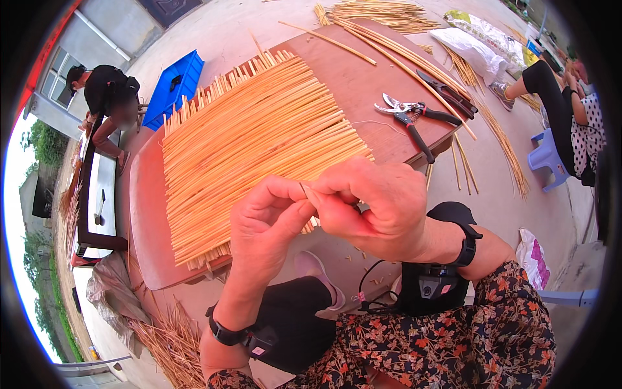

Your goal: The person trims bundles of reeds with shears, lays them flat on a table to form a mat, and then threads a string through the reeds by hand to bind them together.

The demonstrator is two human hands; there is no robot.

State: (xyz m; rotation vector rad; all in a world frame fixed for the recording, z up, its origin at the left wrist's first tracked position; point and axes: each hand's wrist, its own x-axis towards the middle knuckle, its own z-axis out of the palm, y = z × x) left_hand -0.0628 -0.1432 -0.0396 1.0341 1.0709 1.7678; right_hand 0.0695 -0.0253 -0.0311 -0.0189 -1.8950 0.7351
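My left hand (264, 223) and my right hand (382, 204) meet fingertip to fingertip over the near edge of a reed mat. Both are closed in a pinch. Between them shows only a thin dark sliver, too small to name. The mat (259, 129) is a row of straight yellow reed stalks laid side by side on a reddish-brown table (152, 220). Right of it lie pruning shears (418, 120) with dark handles, their blades toward the mat. A fine pale thread (382, 123) curves from the mat toward the shears.
Beyond the shears lie another dark-handled tool (450, 94) and long loose stalks (395, 48). A blue crate (175, 87) stands past the table. One person (107, 91) bends over a bench at left; another sits at right beside a stool (547, 159). Dry stalks (175, 343) lie lower left.
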